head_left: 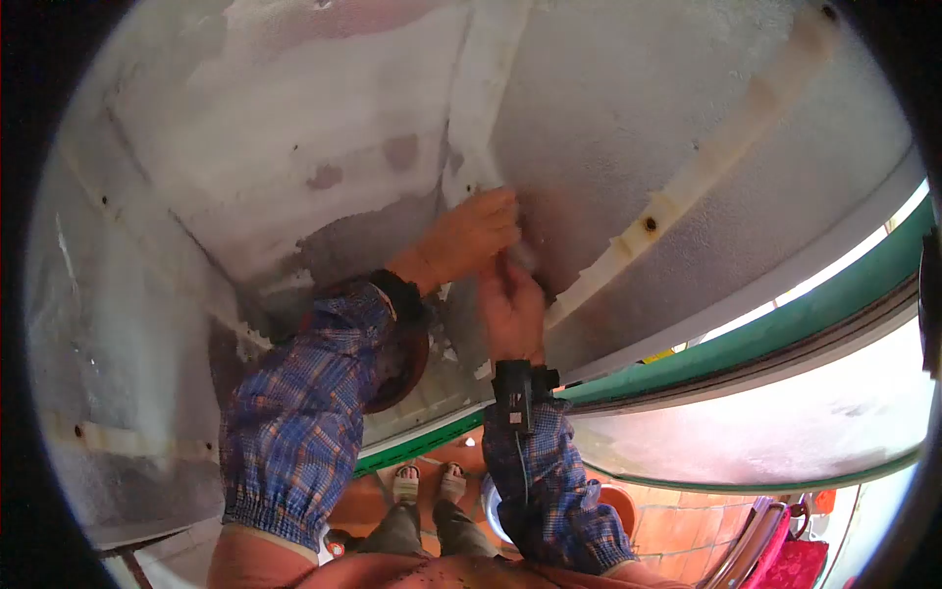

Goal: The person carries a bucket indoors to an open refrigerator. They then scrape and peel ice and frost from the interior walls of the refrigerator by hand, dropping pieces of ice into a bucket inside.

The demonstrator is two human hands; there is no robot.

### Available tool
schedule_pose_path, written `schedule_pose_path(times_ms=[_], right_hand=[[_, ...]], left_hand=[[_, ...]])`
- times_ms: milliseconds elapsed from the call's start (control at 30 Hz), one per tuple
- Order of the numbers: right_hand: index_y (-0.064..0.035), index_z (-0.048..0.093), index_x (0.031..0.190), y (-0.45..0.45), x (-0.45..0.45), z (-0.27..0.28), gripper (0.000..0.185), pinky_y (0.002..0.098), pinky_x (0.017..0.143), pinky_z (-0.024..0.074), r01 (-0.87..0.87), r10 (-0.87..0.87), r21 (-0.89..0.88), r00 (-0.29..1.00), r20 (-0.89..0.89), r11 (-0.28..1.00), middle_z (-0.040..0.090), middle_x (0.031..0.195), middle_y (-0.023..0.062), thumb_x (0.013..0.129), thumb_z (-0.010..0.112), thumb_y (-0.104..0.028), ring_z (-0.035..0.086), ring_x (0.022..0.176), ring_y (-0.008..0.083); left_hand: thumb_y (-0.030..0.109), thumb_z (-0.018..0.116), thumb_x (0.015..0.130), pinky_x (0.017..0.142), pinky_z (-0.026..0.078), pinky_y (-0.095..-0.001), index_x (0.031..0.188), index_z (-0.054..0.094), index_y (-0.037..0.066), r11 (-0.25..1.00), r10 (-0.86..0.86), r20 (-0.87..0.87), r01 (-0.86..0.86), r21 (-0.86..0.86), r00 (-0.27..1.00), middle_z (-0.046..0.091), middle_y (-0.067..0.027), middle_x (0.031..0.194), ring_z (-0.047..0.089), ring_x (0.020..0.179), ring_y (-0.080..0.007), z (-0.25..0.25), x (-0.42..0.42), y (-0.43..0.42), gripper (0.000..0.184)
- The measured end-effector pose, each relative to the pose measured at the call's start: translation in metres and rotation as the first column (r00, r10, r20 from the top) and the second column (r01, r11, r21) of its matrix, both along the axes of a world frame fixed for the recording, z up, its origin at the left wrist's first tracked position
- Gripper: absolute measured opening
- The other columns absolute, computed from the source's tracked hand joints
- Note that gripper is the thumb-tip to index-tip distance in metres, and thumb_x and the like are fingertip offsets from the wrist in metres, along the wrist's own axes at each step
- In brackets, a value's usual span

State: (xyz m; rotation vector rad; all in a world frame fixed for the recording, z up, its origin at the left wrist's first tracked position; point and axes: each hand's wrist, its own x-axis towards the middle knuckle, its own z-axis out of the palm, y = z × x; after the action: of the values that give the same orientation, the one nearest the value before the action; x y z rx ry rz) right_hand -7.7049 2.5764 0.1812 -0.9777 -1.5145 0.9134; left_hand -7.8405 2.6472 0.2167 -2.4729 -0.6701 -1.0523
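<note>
Both my hands work close together at an inner corner of a large grey-white panelled shell [608,128]. My left hand [471,234] is closed, its fingers curled near the lower end of a pale strip [481,162] running along the seam. Just below it, my right hand [513,312] is closed too, with its fingertips pointing up toward the left hand. A whitish blur shows beside the fingers, but I cannot make out what they hold. Each wrist carries a black band, and plaid sleeves cover both forearms.
A pale rib [687,182] with dark bolt holes crosses the right panel. A dark reddish round shape [404,373] lies behind my left wrist. Green-edged trim [785,346] curves at right. Below are orange floor tiles [667,525], my sandalled feet, an orange basin [618,506] and red cloth [793,564].
</note>
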Motion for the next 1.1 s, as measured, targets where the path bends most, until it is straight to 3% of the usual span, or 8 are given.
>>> schedule_pose_path(times_ms=[133,200,500,733,800,833,900,1100], right_hand=[[0.0051,0.058,0.111,-0.008,-0.008,0.033,0.031,0.0256,0.081,0.0427,0.227,-0.187,-0.176,0.958,0.219,0.958,0.064,0.094,0.0066,0.092,0.048,-0.018,0.056,0.088,0.0119],[0.0050,0.057,0.113,-0.004,-0.007,0.016,0.034,0.0259,0.082,0.0418,0.036,-0.035,0.048,0.999,-0.007,0.998,0.064,0.099,0.0078,0.093,0.048,-0.021,0.054,0.090,0.0107],[0.0088,0.057,0.111,0.030,-0.012,-0.043,0.027,0.0216,0.084,0.0411,-0.216,0.056,-0.163,0.748,-0.661,0.963,0.062,0.105,0.0079,0.091,0.050,-0.009,0.052,0.096,0.0093],[0.0105,0.055,0.110,0.020,-0.014,-0.021,0.025,0.0265,0.089,0.0419,-0.128,0.043,-0.149,0.881,-0.470,0.981,0.059,0.109,0.0141,0.090,0.046,0.000,0.053,0.101,0.0158],[0.0089,0.055,0.109,0.027,-0.009,-0.019,0.024,0.0276,0.086,0.0424,-0.575,-0.122,-0.236,0.230,-0.965,0.783,0.061,0.103,0.0144,0.089,0.046,0.000,0.055,0.099,0.0177],[0.0089,0.055,0.109,0.027,-0.007,-0.020,0.024,0.0276,0.086,0.0424,-0.577,-0.123,-0.236,0.228,-0.966,0.782,0.061,0.103,0.0144,0.089,0.046,0.000,0.055,0.099,0.0177],[0.0069,0.057,0.108,0.028,-0.009,-0.028,0.025,0.0263,0.085,0.0415,-0.280,0.208,-0.001,0.716,-0.666,0.960,0.062,0.101,0.0106,0.088,0.051,-0.006,0.055,0.097,0.0156],[0.0055,0.060,0.104,0.046,-0.010,-0.028,0.026,0.0254,0.083,0.0422,-0.237,0.163,-0.019,0.726,-0.668,0.971,0.062,0.101,0.0068,0.087,0.058,-0.014,0.055,0.093,0.0122]], left_hand=[[0.003,0.060,0.064,0.088,0.044,-0.0366,0.082,0.053,0.004,0.990,-0.031,0.082,0.042,-0.137,0.996,0.055,-0.0114,0.097,0.050,0.103,-0.0307,0.006,0.000,0.000,0.020],[0.002,0.060,0.063,0.086,0.045,-0.0367,0.090,0.053,0.003,0.983,-0.029,0.154,0.056,-0.175,0.988,0.054,-0.0124,0.100,0.051,0.101,-0.0317,0.008,0.002,-0.003,0.027],[-0.004,0.056,0.064,0.083,0.046,-0.0371,0.099,0.051,0.000,0.991,0.128,0.266,-0.111,-0.077,0.955,0.051,-0.0146,0.106,0.052,0.098,-0.0333,0.006,0.007,0.003,0.036],[-0.004,0.057,0.063,0.085,0.046,-0.0373,0.100,0.050,0.001,0.993,0.103,0.222,-0.088,-0.077,0.970,0.050,-0.0146,0.109,0.051,0.101,-0.0332,0.009,0.000,0.000,0.038],[-0.003,0.058,0.063,0.085,0.046,-0.0370,0.100,0.051,0.001,0.989,0.110,0.281,-0.077,-0.127,0.953,0.051,-0.0150,0.110,0.052,0.100,-0.0331,0.007,0.004,-0.007,0.038],[-0.003,0.058,0.063,0.085,0.046,-0.0370,0.100,0.051,0.001,0.989,0.112,0.279,-0.079,-0.128,0.954,0.051,-0.0150,0.110,0.052,0.100,-0.0331,0.005,0.007,-0.004,0.038],[-0.002,0.059,0.063,0.086,0.046,-0.0365,0.100,0.052,0.002,0.992,0.127,0.326,-0.117,-0.048,0.937,0.052,-0.0146,0.108,0.051,0.102,-0.0334,0.000,0.009,0.000,0.038],[0.000,0.060,0.063,0.084,0.045,-0.0359,0.098,0.052,0.003,0.996,0.075,0.243,-0.060,-0.067,0.967,0.055,-0.0123,0.101,0.052,0.101,-0.0328,0.004,0.005,0.017,0.036]])
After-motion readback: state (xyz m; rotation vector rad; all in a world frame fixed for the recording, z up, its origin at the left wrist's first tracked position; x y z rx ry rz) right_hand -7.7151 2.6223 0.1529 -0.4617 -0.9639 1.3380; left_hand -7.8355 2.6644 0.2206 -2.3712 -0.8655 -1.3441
